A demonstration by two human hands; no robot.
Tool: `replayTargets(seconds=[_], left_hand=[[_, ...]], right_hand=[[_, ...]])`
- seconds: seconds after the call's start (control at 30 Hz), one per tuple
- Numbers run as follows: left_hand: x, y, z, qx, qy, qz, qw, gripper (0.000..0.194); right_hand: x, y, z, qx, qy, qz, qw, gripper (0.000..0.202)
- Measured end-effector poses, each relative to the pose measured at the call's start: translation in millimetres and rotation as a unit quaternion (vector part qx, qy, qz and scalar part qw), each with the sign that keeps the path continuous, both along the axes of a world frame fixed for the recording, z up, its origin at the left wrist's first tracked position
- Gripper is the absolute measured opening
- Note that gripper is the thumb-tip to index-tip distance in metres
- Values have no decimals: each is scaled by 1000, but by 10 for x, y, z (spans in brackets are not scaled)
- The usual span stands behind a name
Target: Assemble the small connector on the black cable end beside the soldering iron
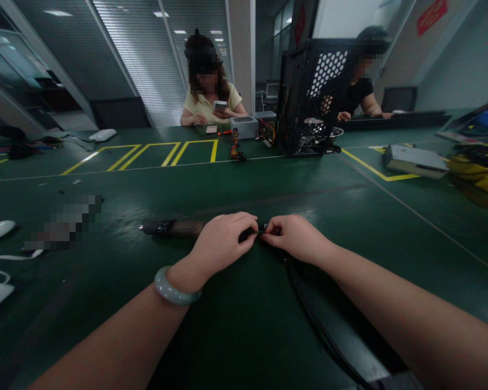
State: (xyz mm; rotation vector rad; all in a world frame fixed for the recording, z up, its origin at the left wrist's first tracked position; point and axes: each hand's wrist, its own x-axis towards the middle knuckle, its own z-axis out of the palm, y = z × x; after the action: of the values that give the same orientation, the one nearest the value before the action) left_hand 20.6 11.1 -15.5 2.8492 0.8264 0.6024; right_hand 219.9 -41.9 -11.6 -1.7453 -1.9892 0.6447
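Black cable (309, 309) beside right-hand fingers (273, 240)

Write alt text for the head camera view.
A left hand grips the rear of an electric screwdriver on a green table while the right hand pinches what appears to be the end of a black cable. Across the table, two people are near a black computer case.
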Motion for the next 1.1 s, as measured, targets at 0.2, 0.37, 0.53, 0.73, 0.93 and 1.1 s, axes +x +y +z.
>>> replayTargets(seconds=[0.2, 0.37, 0.53, 0.73, 0.93, 1.1], left_hand=[[-2, -11, 13, 1, -6, -4, 1000, 20], [-5, -9, 16, -6, 2, 12, 1000, 13], [0, -6, 5, 1, 7, -7, 1000, 14], [0, -11, 9, 5, -1, 15, 1000, 15], [0, -16, 11, 3, 4, -4, 1000, 17], [2, -34, 22, 1, -3, 28, 1000, 23]], right_hand=[[3, 4, -23, 2, 3, 0, 1000, 13], [7, 12, -33, 8, 9, 7, 1000, 12], [14, 14, -41, 12, 11, 10, 1000, 13], [3, 6, -20, 4, 2, 4, 1000, 14], [-6, 5, -6, -3, 6, 3, 1000, 13], [-2, 4, -14, -4, 4, 1, 1000, 13]])
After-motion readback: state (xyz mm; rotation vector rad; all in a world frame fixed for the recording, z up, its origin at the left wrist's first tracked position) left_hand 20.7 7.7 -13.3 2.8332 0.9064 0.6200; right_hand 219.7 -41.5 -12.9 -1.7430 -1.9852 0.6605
